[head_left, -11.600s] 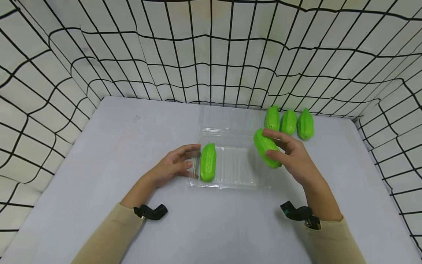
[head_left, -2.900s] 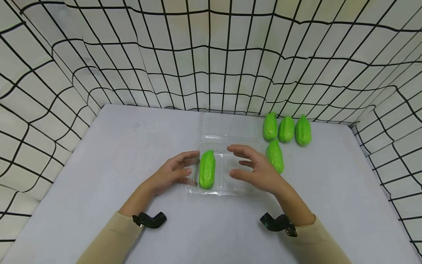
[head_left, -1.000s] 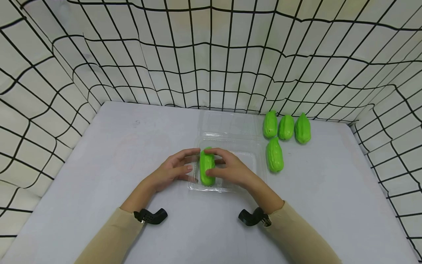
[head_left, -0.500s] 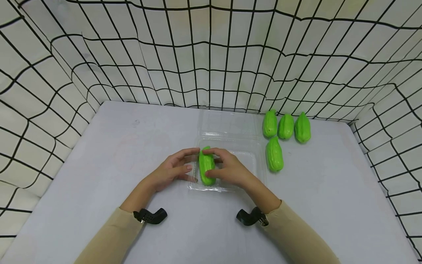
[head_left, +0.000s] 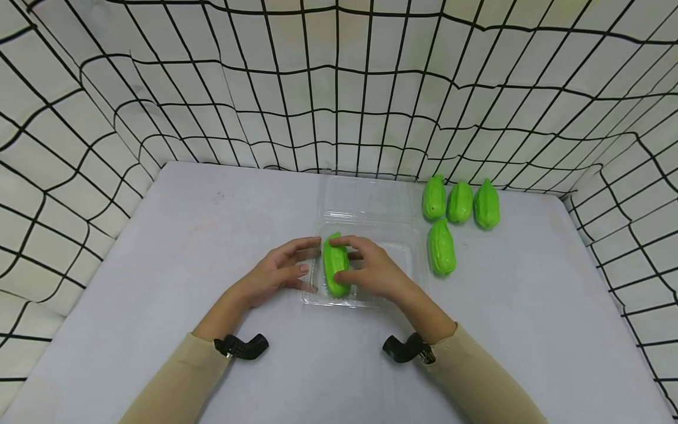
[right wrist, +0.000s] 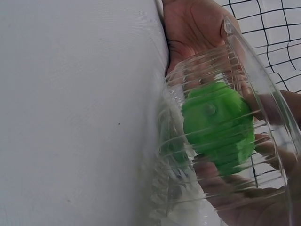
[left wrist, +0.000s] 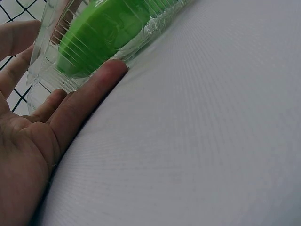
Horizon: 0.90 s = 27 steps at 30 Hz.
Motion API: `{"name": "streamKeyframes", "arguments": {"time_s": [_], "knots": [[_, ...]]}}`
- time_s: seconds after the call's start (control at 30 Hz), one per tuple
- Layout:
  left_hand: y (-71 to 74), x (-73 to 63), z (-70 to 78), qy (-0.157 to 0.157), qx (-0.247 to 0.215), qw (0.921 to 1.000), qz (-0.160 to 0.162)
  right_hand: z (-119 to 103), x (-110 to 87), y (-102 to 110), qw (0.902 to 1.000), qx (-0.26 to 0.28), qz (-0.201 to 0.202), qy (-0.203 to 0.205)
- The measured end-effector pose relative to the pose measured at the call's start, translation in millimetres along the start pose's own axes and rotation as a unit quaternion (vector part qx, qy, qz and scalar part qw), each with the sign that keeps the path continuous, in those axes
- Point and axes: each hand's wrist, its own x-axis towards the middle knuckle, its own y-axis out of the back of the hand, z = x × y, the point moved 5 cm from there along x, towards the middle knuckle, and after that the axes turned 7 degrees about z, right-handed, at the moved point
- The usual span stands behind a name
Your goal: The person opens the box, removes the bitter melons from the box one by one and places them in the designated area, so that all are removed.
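A clear plastic clamshell container (head_left: 391, 254) lies open on the white table. My right hand (head_left: 373, 271) reaches into it and holds a bright green ridged gourd (head_left: 335, 262) near the left side, thumb at the near end and fingers at the far end. Through the clear wall in the right wrist view, the gourd (right wrist: 216, 125) shows its blunt end, with fingers close beside it. My left hand (head_left: 281, 268) stays at the container's left edge; in the left wrist view its extended fingers (left wrist: 87, 101) touch the outer wall, apart from the gourd.
Three more green gourds (head_left: 459, 202) stand in a row at the back right. Another gourd (head_left: 442, 247) lies in front of them, just right of the container. The raised lid (head_left: 371, 197) extends toward the back. Black wire mesh (head_left: 339, 88) encloses the table's back and sides.
Earlier my right hand held another gourd at the right, which now lies on the table. It then moved left onto the gourd in the container. That gourd has shifted slightly right.
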Motion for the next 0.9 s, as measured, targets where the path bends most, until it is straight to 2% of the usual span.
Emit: {"name": "streamKeyframes", "arguments": {"time_s": [0.9], "knots": [[0.7, 1.1, -1.9, 0.003, -0.005, 1.0, 0.002, 3, -5.7, 12, 0.9996, 0.025, 0.01, -0.005]]}}
